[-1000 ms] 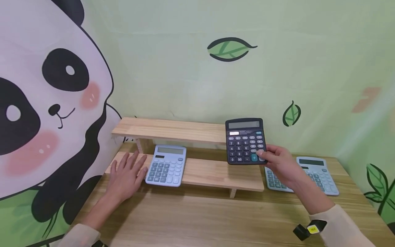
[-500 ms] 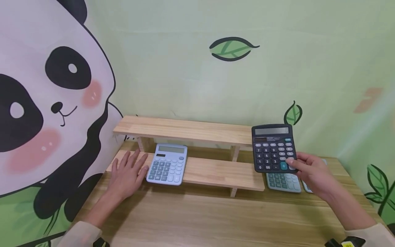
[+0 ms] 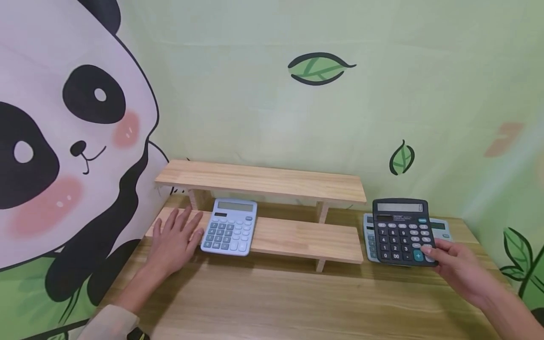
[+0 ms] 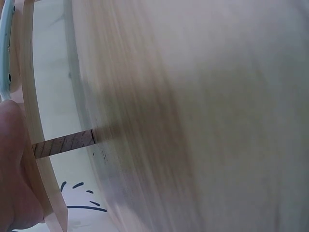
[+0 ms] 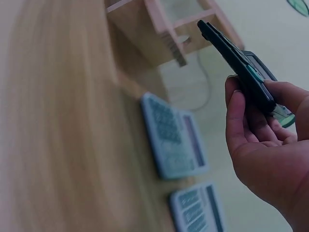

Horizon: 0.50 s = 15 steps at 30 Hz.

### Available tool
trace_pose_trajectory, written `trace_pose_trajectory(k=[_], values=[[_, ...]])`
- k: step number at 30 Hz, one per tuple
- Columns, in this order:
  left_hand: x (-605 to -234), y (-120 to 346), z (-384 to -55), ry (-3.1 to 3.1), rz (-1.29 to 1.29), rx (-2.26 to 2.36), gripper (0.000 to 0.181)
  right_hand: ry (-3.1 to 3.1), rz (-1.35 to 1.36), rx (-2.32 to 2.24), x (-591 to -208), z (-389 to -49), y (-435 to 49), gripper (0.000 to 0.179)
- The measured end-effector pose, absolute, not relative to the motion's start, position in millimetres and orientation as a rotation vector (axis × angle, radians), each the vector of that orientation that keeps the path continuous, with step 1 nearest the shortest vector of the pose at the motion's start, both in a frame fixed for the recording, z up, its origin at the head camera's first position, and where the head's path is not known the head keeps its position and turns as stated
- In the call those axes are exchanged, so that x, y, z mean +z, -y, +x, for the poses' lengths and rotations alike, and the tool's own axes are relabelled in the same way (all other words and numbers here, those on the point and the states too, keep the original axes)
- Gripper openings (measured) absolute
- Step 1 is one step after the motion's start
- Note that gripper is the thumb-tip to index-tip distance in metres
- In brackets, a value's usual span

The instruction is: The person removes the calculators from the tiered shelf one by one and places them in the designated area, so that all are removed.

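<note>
A black calculator (image 3: 401, 231) is pinched at its lower right corner by my right hand (image 3: 463, 269), thumb on top of the keys. In the right wrist view this black calculator (image 5: 241, 67) is seen edge-on, raised above the table, with fingers beneath it. Behind it in the head view, two light blue calculators lie on the table, partly hidden; one light blue calculator (image 5: 166, 137) shows well in the right wrist view. My left hand (image 3: 176, 241) rests with spread fingers at the left end of the lower shelf, beside another light blue calculator (image 3: 229, 226) leaning on that shelf.
A two-tier wooden shelf (image 3: 263, 179) stands along the back of the wooden table (image 3: 272, 297). Behind it hangs a green backdrop (image 3: 238, 104) printed with a panda and leaves. The second table calculator (image 5: 195, 210) lies close beside the first.
My right hand has carried the black calculator rightward and down, from in front of the shelf to over the light blue calculators. The left hand stays in place.
</note>
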State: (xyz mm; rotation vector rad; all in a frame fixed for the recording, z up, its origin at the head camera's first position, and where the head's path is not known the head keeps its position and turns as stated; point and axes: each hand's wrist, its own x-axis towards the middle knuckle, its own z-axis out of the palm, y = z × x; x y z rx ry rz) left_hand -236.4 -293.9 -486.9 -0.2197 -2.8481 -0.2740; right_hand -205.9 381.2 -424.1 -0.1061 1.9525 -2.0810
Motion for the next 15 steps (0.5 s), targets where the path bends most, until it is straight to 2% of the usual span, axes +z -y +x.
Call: trace_pose_trajectory(k=[5,11,15], values=[[-486.6,293.8,-236.1,2.845,-0.222,-0.272,0.061,-2.022,0.111,-1.973,-446.2,-196.1,-394.1,0.016],[-487.0,293.8,-236.9,2.837,-0.227,-0.279,0.061,-2.071,0.220,-1.818,-468.1,-185.1,-404.4,0.048],[-487.5,293.9,-236.9,2.839,-0.226,-0.286,0.062,-2.115,0.261,-1.728,-475.5,-180.1,-405.3,0.058]])
